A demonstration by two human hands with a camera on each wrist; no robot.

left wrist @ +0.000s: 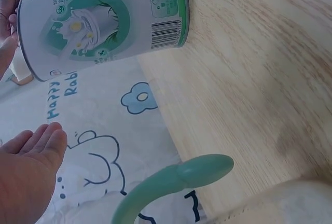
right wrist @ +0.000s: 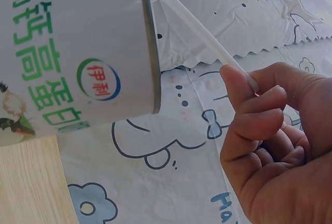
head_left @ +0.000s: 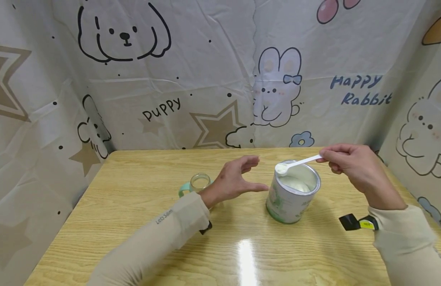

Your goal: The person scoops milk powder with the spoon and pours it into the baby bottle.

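Observation:
My right hand (head_left: pixel 352 161) pinches the end of a white scoop (head_left: pixel 302 161) between thumb and fingers. Whitish powder fills the bowl of the scoop, which is over the left part of the rim of an open milk powder can (head_left: pixel 288 202). More pale powder shows inside this white and green can, standing upright on the table. To the can's left, my left hand (head_left: pixel 238 176) is held with fingers extended and thumb apart, the thumb tip close to the can's side. The right wrist view shows the pinched scoop handle (right wrist: pixel 207 32) beyond the can (right wrist: pixel 78 53).
A glass cup (head_left: pixel 200 181) with a green handle (left wrist: pixel 171 182) stands behind my left wrist, which partly covers it. The wooden table (head_left: pixel 134 174) meets a hanging printed cloth (head_left: pixel 206 79) at its back edge, with more cloth at both sides.

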